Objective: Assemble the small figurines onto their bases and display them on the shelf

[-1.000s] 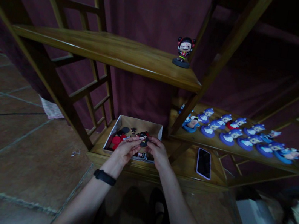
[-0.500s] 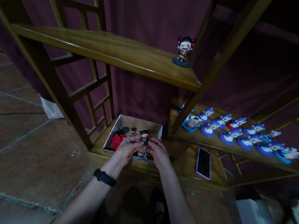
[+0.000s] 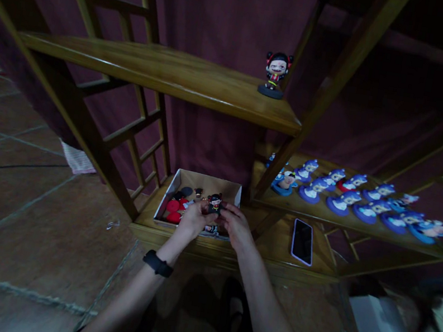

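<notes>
A small black-haired figurine [image 3: 215, 202] with a dark base is gripped between both hands, upright above the front of a cardboard box [image 3: 202, 181]. My left hand [image 3: 194, 218] is closed on its left side, and my right hand [image 3: 236, 224] pinches it from the right. Inside the box lie red discs [image 3: 173, 206], a dark round disc [image 3: 186, 191] and other small figurine parts, partly covered by my hands. Another black-haired figurine [image 3: 276, 75] on a dark base stands upright on the upper shelf.
The wooden upper shelf [image 3: 156, 73] overhangs the box. Several blue-and-white figurines [image 3: 343, 200] stand in rows on the shelf to the right. Below them lies a phone [image 3: 303, 242]. A wooden post [image 3: 335, 66] divides the two sides. A pale box [image 3: 389, 330] rests on the floor at right.
Both hands keep hold of the figurine and have shifted only slightly. The left hand has moved a little right, uncovering more of the red discs. The view has shifted slightly.
</notes>
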